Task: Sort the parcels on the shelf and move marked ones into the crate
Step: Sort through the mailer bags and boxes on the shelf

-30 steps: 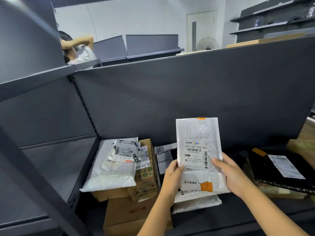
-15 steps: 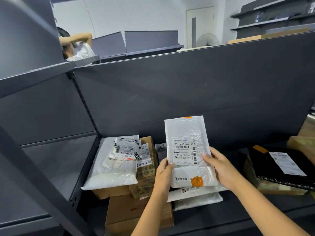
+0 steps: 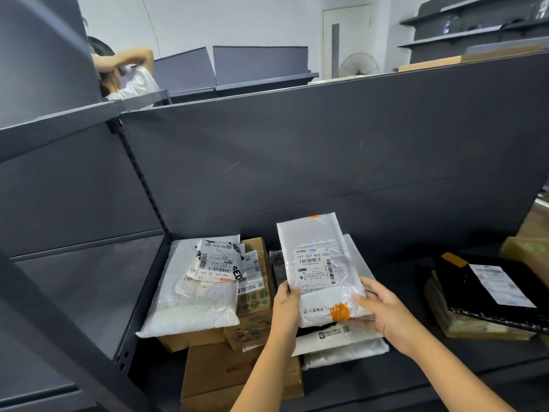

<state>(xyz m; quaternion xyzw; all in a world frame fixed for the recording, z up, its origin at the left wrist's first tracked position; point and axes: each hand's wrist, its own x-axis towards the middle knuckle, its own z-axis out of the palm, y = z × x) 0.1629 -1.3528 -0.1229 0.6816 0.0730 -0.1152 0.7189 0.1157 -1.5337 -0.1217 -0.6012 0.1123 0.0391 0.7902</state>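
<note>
Head view: both hands [image 3: 286, 304] [image 3: 381, 310] grip white mailer [image 3: 318, 263], hiding parcels [image 3: 341, 340] beneath.

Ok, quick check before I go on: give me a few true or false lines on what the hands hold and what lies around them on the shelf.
1. Both hands hold one white bubble mailer. True: the left hand grips its left edge and the right hand its lower right.
2. The held mailer has green tape. False: the tape is orange, near its bottom edge.
3. A black parcel with a white label lies to the right. True.
4. The shelf left of the hands is bare. False: a white poly bag lies on cardboard boxes there.
5. A crate stands beside the parcels. False: none is in view.
</note>
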